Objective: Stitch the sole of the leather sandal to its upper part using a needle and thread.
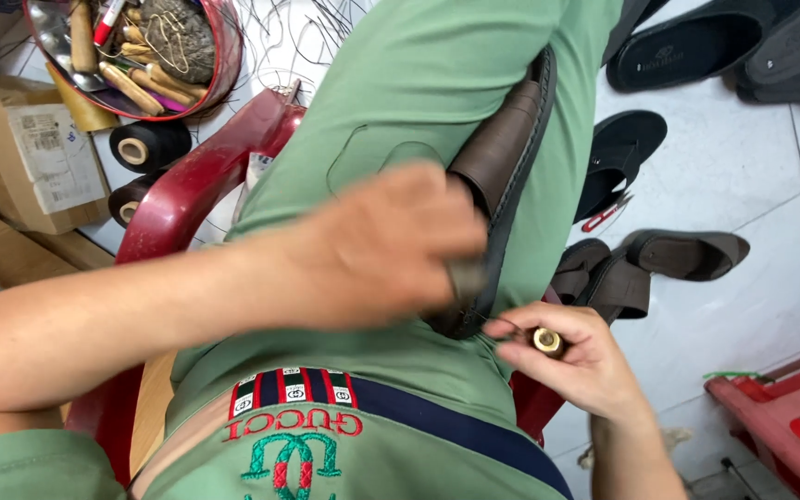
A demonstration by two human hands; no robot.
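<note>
Here left hand (377,250) grips brown sandal (502,176) on lap; right hand (571,356) clamps awl handle (548,341).

One cardboard box (25,157) lies at the upper left on the floor, brown, rectangular, tilted. A white paper label (53,153) with dark print is stuck on its top face. Just beside the box, to its right, stand two black thread spools (148,145). No signs or screens seen.
</note>
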